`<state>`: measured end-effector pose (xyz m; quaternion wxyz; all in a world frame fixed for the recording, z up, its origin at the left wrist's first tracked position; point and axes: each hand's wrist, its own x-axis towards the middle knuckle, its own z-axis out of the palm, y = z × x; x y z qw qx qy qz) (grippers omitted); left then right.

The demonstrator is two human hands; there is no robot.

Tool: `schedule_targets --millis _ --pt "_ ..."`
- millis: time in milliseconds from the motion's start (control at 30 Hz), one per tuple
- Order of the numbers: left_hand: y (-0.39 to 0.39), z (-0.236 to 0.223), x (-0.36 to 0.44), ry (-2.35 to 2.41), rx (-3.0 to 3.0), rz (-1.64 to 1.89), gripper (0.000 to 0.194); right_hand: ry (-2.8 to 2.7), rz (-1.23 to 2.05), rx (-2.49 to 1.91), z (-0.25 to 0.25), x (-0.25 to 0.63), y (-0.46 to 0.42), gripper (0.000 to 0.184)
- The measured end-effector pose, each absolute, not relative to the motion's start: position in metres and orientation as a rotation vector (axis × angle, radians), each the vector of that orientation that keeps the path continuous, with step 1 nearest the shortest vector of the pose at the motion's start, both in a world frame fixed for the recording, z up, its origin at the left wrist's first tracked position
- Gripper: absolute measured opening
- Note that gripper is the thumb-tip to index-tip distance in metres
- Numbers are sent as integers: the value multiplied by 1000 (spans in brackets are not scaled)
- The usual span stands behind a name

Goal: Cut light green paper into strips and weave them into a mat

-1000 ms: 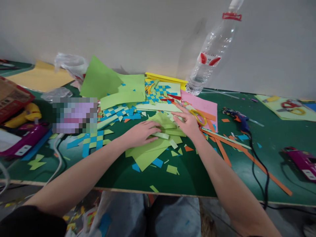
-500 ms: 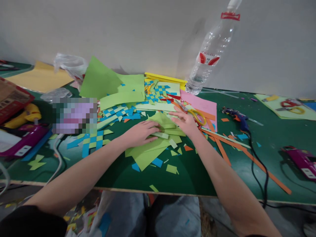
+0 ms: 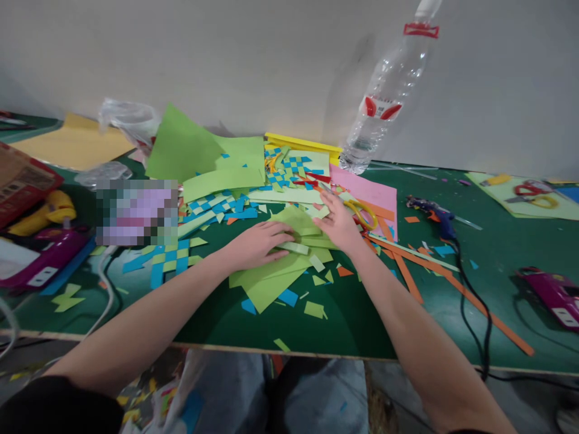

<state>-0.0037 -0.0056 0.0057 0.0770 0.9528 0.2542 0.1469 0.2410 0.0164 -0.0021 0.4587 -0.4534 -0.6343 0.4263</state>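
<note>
My left hand lies over a loose stack of green paper sheets, its fingers curled and thumb below. A short pale green paper strip sticks out to the right from between that thumb and the fingers. My right hand is at the stack's right edge with fingers stretched out and apart. Near its thumb and fingertips is a small pale green paper piece; whether they touch it is unclear. Yellow-handled scissors lie just beyond the right hand, partly hidden by it.
Woven blue-and-green paper and many scraps surround the stack. A tall plastic bottle stands at the wall. To the right are orange strips, a blue glue gun with its cable, and a purple device. A cardboard box sits left.
My right hand has shifted slightly, its fingers now pointing more upward and the small pale piece showing beside them. My left hand stays on the stack with the strip.
</note>
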Motion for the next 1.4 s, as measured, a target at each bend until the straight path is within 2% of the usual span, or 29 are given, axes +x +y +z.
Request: schedule_targets --millis 133,233,333,433,767,1033,1400 --pt "-5 5 -4 752 2851 453 29 -1568 874 -1281 -8 245 17 65" --pt "-6 5 -4 764 2855 445 29 -1747 551 -1392 -1 246 12 59" --pt "-6 6 -4 770 2860 438 29 -1950 293 -1440 6 245 7 31" --pt "-6 6 -3 774 2870 419 29 -2092 202 -1376 7 243 7 22" --pt "-7 7 -3 797 2876 402 29 -1980 -42 -1456 5 246 10 29" --pt "-6 5 -4 787 2857 418 30 -1669 16 -1490 -1 254 18 66" --pt "-7 8 -2 796 2832 401 32 -1413 95 -1117 7 251 13 53"
